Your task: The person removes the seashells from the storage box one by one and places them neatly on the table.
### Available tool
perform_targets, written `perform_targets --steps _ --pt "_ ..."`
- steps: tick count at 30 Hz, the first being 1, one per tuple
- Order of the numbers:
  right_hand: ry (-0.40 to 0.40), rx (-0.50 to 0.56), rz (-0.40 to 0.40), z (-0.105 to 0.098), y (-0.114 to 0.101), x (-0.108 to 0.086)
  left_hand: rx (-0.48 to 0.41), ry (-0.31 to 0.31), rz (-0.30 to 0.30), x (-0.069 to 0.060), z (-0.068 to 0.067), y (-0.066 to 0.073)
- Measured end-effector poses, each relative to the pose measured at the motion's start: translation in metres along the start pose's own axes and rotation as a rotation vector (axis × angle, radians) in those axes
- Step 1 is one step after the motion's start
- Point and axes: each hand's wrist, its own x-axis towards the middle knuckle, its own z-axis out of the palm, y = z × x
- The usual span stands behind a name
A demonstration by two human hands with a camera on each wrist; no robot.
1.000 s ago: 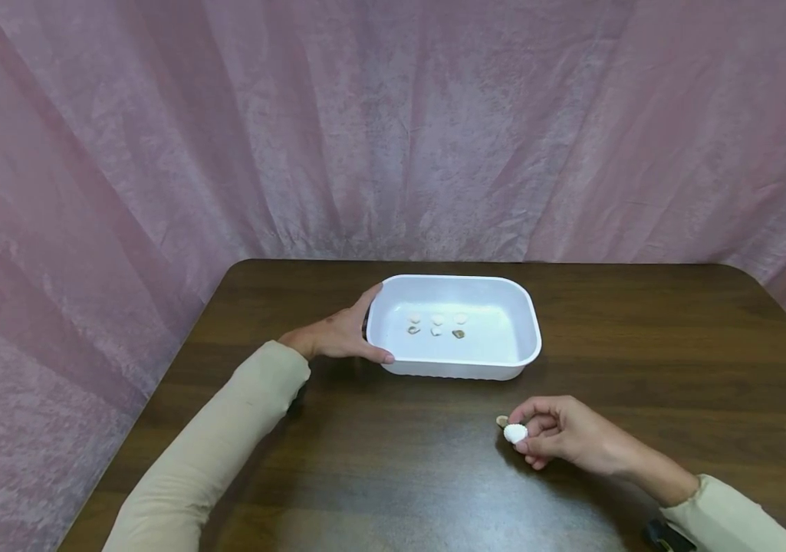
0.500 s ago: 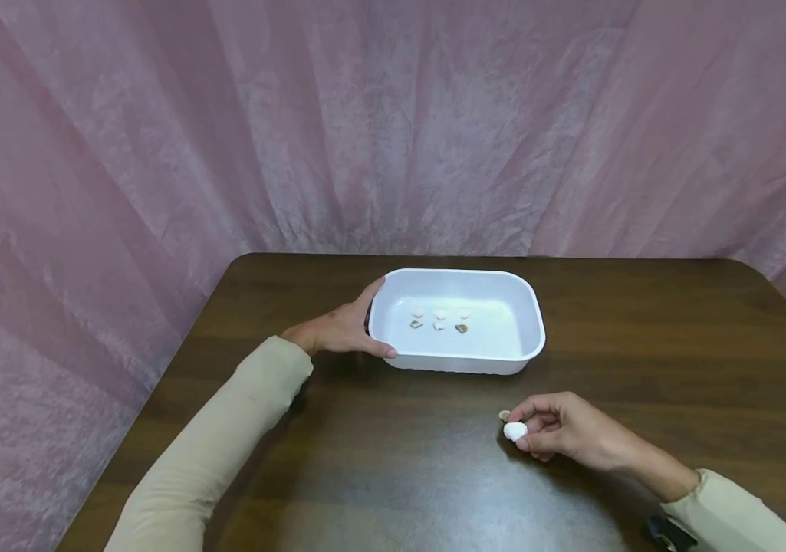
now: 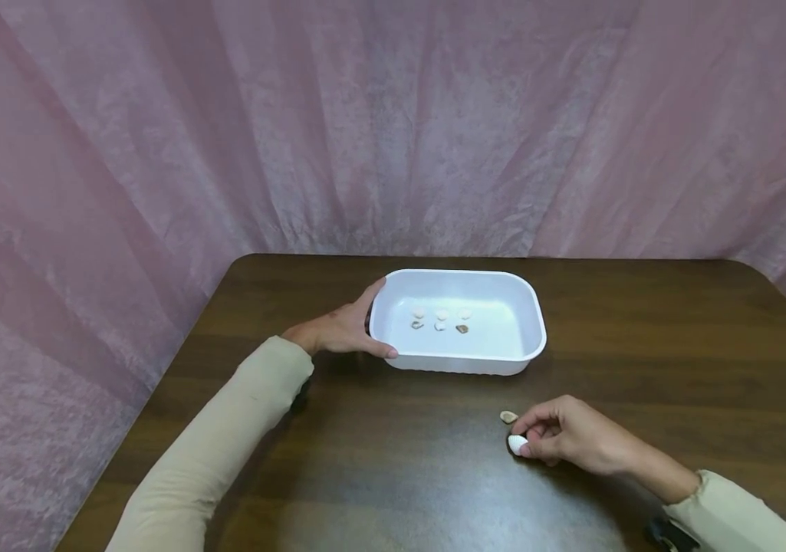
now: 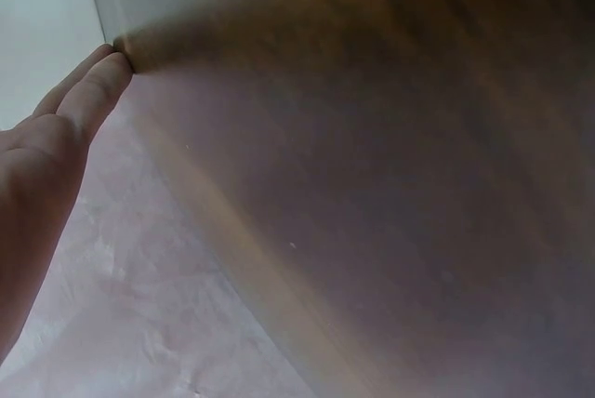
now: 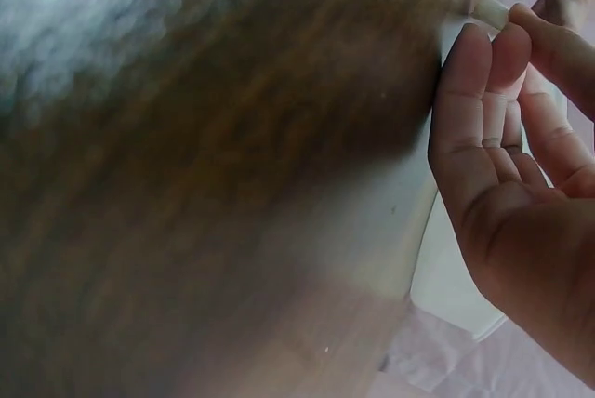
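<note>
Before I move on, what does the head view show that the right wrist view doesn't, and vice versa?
Only the head view: two rows of three small shells inside the white tub, and a loose tan shell on the wooden table.

Only the right wrist view: the palm side of the right-hand grip, close up.

Both: that grip pinching a white ribbed shell, though its ribs show only from the head; the left-hand grip; the table; the pink curtain. The white surface behind the palm is probably the tub.
</note>
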Motion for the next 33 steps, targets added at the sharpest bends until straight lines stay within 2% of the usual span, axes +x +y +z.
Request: perform_targets --steps 6,11,33 --pt "0.008 0.025 0.037 0.0011 0.0014 0.0008 -0.011 -0.003 -0.013 -0.0011 -0.0001 0.0001" --pt "0.011 -0.002 0.05 0.0008 0.003 0.0002 -0.002 -0.005 -0.032 0.0002 0.0 -0.0021" --pt "0.055 -0.1 0.04 0.0048 0.0002 -0.0006 -0.013 -0.013 -0.035 -0.0005 0.0007 -0.0007"
